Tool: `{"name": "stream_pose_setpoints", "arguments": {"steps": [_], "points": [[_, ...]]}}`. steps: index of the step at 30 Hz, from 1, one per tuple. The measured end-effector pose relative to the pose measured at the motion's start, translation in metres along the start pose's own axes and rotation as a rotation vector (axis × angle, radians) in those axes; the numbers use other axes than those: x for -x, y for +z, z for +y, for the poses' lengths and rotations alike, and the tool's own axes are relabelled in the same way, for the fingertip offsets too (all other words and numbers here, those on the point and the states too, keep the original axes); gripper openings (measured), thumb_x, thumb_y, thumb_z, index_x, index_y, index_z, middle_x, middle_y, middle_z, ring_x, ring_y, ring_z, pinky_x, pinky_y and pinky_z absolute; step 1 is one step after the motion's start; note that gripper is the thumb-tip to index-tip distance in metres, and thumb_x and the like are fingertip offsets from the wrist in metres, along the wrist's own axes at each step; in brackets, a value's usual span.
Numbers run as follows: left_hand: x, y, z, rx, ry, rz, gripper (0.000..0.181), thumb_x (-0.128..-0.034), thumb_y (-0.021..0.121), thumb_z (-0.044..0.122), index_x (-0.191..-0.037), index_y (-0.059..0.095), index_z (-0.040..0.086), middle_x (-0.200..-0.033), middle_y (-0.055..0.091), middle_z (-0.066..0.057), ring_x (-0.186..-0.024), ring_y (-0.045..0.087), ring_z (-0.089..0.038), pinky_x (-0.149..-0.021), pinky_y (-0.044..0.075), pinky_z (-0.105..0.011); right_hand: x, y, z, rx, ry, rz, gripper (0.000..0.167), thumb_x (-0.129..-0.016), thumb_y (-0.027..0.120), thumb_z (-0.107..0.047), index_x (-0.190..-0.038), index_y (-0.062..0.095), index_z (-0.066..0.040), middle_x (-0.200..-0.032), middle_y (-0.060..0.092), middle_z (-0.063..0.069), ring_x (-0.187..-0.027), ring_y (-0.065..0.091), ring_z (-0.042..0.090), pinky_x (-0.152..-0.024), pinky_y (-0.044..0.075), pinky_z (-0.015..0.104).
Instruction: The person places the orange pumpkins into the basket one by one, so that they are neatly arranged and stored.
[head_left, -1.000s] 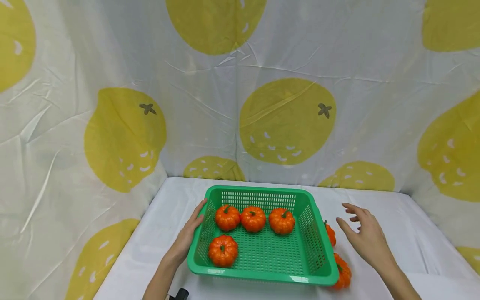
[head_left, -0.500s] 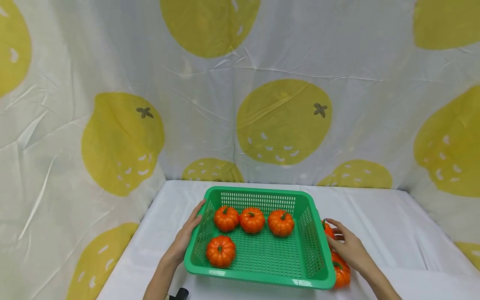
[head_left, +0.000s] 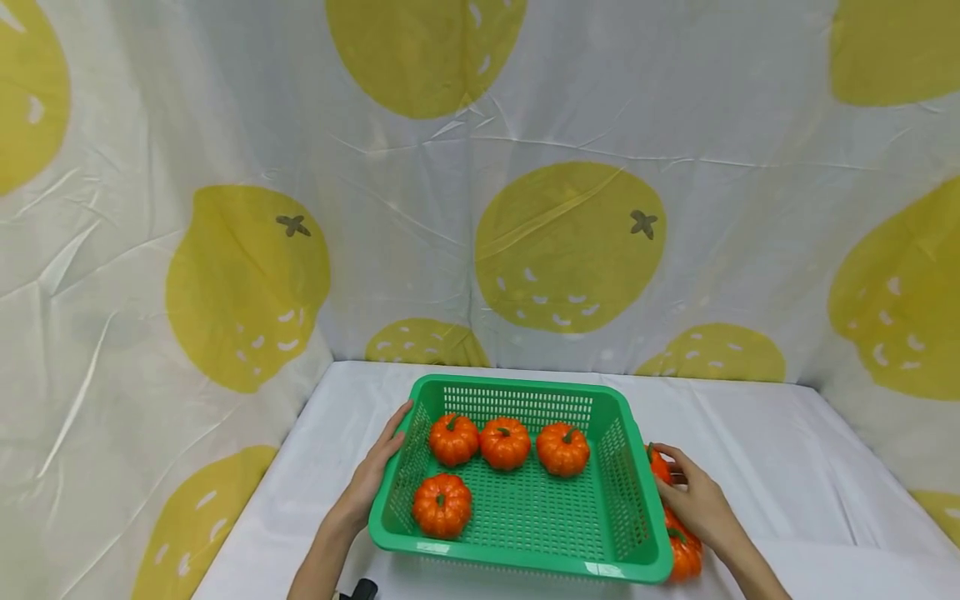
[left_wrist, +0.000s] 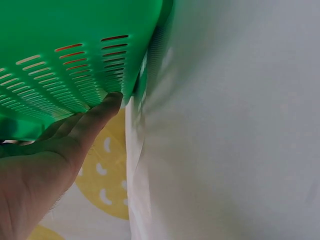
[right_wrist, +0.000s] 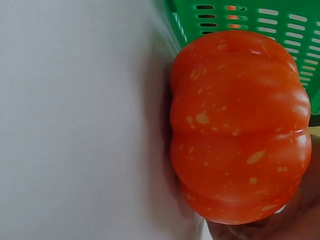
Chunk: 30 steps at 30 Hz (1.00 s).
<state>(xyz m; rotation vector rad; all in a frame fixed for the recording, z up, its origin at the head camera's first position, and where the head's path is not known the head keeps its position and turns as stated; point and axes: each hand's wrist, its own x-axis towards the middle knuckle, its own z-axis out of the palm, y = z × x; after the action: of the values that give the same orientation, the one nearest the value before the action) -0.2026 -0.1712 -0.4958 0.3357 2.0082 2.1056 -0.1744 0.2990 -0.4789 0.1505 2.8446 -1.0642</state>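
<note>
A green perforated plastic basket (head_left: 525,562) stands on the white-covered table with several orange toy pumpkins inside, one of them a front-left pumpkin (head_left: 442,506). My left hand (head_left: 367,479) lies along the basket's left wall from outside, its fingers fairly straight in the left wrist view. Outside the right wall, my right hand (head_left: 697,500) holds the far pumpkin (head_left: 659,467) between thumb and fingers, partly hidden by hand and basket. Beneath that hand sits a nearer pumpkin (head_left: 685,555) beside the wall. A pumpkin (right_wrist: 240,130) fills the right wrist view, hiding most of the hand.
White cloth (head_left: 787,467) covers the table. Curtains with a yellow lemon print (head_left: 570,242) enclose the back and sides. Near the left wrist, a small black object (head_left: 365,589) shows at the bottom edge.
My right hand has come left and down from above the table to the far pumpkin, its fingers closing about it. My left hand stays against the basket. The basket stays about where it was.
</note>
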Motion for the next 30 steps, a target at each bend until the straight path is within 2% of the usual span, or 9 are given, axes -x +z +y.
{"name": "stream_pose_setpoints", "arguments": {"steps": [5,13,18,26,30], "points": [[0.001,0.001,-0.001,-0.002,0.008,-0.01,0.053,-0.1142,0.024,0.041,-0.166,0.015,0.036,-0.176,0.002,-0.003,-0.162,-0.003,-0.035,-0.126,0.002,-0.065,0.002,-0.002,0.005,0.007,-0.03,0.022,0.061,-0.106,0.059,-0.033,-0.157,0.038,-0.006,-0.14,0.057,0.032,-0.121,0.061,0.045,-0.095,0.052,0.058],[0.0,0.0,0.001,-0.003,-0.003,0.002,0.053,-0.1142,0.025,0.04,-0.166,0.015,0.037,-0.176,0.002,-0.002,-0.162,-0.003,-0.035,-0.125,0.002,-0.065,0.005,-0.003,0.007,0.024,-0.079,0.054,0.067,-0.104,0.061,-0.041,-0.156,0.039,-0.005,-0.138,0.057,0.035,-0.117,0.063,0.047,-0.093,0.053,0.058],[0.0,-0.001,0.001,-0.007,0.001,0.001,0.053,-0.1141,0.025,0.041,-0.166,0.015,0.038,-0.176,0.003,-0.001,-0.162,-0.003,-0.035,-0.125,0.002,-0.066,0.007,-0.004,0.009,0.016,-0.108,0.043,0.072,-0.1,0.068,-0.038,-0.156,0.038,-0.004,-0.138,0.056,0.034,-0.111,0.066,0.04,-0.087,0.056,0.048],[0.0,-0.001,0.0,-0.001,-0.004,-0.001,0.052,-0.1141,0.024,0.042,-0.166,0.015,0.038,-0.176,0.004,-0.002,-0.162,0.002,-0.035,-0.125,0.007,-0.064,0.008,-0.012,0.02,0.035,-0.035,0.041,0.082,-0.097,0.069,-0.051,-0.157,0.035,-0.007,-0.141,0.051,0.037,-0.116,0.062,0.043,-0.09,0.055,0.054],[0.0,0.0,0.0,0.002,-0.008,-0.003,0.053,-0.114,0.024,0.042,-0.166,0.014,0.038,-0.176,0.004,-0.002,-0.162,0.002,-0.035,-0.125,0.008,-0.064,0.008,-0.012,0.024,0.008,-0.051,0.041,0.084,-0.097,0.07,-0.048,-0.158,0.032,-0.004,-0.145,0.047,0.037,-0.115,0.064,0.045,-0.091,0.056,0.055]]}}
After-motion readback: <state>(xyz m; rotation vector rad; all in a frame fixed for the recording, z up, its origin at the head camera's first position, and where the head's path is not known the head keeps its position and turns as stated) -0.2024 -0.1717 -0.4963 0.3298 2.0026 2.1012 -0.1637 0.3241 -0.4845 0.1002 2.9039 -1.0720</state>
